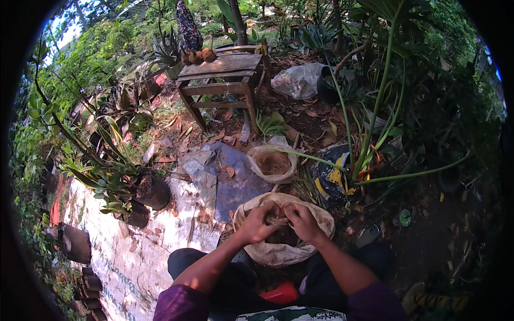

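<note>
Two bare hands, brought close together over the mouth of a sack. Left hand [258, 223]: thumb and fingers look pinched on a small pale piece [277, 220]. Right hand [304, 223]: fingers curled in at the other end of it; cannot tell whether they clamp it or only touch, as the knuckles hide the contact.

Piece sits between the fingertips, above the opening. Too small to name; possibly fibrous. My judgement: very light, soft, more apt to tear or shed crumbs than to slip. Best held by its two ends, thumb against fingertips, lightly.

Below the hands, a pale woven sack [270, 258], rim rolled outward, dark brown matter [284, 236] inside. Cloth looks limp; judged to sag if lifted on one side, so better grasped at opposite points of the thick rim.

Just beyond: a smaller whitish bag [291, 156] of brown, loose-looking stuff, beside a blue-grey sheet [243, 174] on the ground. Farther out, a worn wooden stand [220, 68] with brown shaggy lumps [208, 54] on top, probably husky and light; a clear plastic bag [300, 80] to its right.
</note>
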### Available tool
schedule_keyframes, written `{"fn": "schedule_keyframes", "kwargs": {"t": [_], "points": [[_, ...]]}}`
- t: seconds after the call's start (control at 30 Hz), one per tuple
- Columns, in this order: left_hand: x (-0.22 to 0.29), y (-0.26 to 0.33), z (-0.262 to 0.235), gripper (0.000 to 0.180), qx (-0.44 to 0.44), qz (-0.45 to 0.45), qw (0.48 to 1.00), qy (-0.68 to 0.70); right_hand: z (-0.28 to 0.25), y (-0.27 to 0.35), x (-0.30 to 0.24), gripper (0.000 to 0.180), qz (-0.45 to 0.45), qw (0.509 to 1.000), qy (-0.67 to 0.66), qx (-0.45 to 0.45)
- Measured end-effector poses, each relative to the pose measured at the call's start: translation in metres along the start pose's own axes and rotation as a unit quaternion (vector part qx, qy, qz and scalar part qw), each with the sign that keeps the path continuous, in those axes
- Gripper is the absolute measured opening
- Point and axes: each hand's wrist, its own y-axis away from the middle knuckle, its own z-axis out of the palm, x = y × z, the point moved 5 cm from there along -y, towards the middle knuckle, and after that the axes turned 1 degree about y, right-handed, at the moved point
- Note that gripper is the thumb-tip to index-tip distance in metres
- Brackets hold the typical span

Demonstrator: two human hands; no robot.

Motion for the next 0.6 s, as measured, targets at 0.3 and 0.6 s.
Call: {"fn": "schedule_keyframes", "kwargs": {"t": [0.3, 0.6], "points": [[0.004, 0.015, 0.007, 0.052, 0.045, -0.104, 0.993, 0.035, 0.003, 0.012, -0.045, 0.05, -0.182, 0.939, 0.292, 0.001], [-0.021, 0.017, 0.013, 0.039, -0.001, -0.153, 0.964, 0.217, 0.005, 0.011, -0.043, 0.036, -0.256, 0.941, 0.223, 0.017]]}}
